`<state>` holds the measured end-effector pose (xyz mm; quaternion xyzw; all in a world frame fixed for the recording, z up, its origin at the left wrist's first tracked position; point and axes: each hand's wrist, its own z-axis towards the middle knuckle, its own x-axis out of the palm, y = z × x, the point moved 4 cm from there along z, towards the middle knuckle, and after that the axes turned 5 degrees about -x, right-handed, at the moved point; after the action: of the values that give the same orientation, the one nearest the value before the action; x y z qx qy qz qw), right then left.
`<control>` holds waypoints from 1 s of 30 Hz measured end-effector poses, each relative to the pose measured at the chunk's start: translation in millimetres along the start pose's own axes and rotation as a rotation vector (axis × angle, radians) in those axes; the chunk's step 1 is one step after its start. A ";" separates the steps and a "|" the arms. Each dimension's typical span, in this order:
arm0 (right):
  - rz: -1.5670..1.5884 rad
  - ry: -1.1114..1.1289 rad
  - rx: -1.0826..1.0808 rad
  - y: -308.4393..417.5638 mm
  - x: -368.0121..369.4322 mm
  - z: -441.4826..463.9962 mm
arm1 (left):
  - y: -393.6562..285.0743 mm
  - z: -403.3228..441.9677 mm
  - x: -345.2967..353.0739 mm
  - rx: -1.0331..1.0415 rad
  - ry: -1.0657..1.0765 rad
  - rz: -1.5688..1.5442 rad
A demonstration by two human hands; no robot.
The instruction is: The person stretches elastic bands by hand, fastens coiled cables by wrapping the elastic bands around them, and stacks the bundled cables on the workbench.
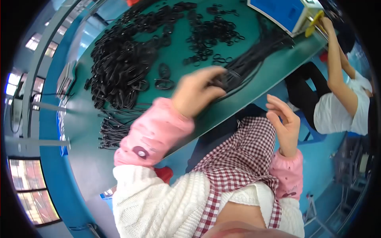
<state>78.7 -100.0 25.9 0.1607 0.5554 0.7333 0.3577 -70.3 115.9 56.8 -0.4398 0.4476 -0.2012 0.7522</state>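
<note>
Cable bundle (254, 58) apparently pending, coils (121, 69) left of it seemingly done; left hand (197, 89) half-curled there (hold unclear), right hand (284, 123) loosely open, empty.

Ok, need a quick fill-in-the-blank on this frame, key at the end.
1. The hand at the bundle of black cables is the person's ____ one.
2. The tabletop under the cables is coloured ____.
3. The sleeve covers on both forearms are mainly ____.
4. The boxy machine at the table's edge has a large ____ panel.

Missing words: left; green; pink; blue.
</note>
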 end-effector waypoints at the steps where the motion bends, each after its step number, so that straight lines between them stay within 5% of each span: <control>1: 0.008 0.028 0.027 -6.9 -2.5 -1.2 | 16.2 2.3 -35.2 0.067 -0.151 0.160; 3: 0.011 0.067 0.089 -19.4 -8.2 -5.8 | 46.8 4.3 -112.8 -0.074 -0.385 0.425; 5: 0.051 0.100 0.178 -31.4 -8.9 -13.9 | 84.7 1.5 -198.1 0.021 -0.642 0.640; 8: 0.040 0.123 0.198 -33.8 -2.0 -15.7 | 125.6 -8.4 -304.8 -0.095 -0.810 0.912; 9: 0.021 0.130 0.196 -31.6 -0.2 -15.2 | 153.3 -15.8 -331.1 -0.201 -0.888 1.311; 10: -0.001 0.135 0.191 -29.2 0.2 -14.0 | 185.9 -21.3 -350.1 -0.410 -0.902 1.444; 12: -0.031 0.133 0.177 -28.2 -1.0 -14.1 | 282.0 -19.6 -410.7 -0.902 -0.505 1.279; 14: -0.036 0.141 0.208 -29.3 -3.6 -14.3 | 300.8 -13.4 -437.5 -0.925 -0.433 1.293; 16: -0.046 0.138 0.215 -31.3 -3.9 -13.3 | 190.2 0.8 -363.8 -0.704 -0.795 1.273; 18: -0.066 0.165 0.216 -33.2 -1.0 -10.7 | 140.8 32.5 -326.0 -0.122 -0.648 1.206; 20: -0.068 0.189 0.198 -32.4 6.6 -8.7 | 102.2 59.3 -261.6 0.097 -0.485 0.875; 26: -0.094 0.198 0.200 -24.0 -0.5 -11.6 | 139.3 96.0 -123.5 -0.219 0.051 0.530; 30: -0.085 0.172 0.240 -28.5 -12.1 -15.4 | 184.1 99.9 -80.5 -0.137 0.177 0.597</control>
<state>87.1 -115.7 -3.8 0.1152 0.6740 0.6570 0.3175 -43.9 318.0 -36.9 -0.3195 0.6329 0.0215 0.7049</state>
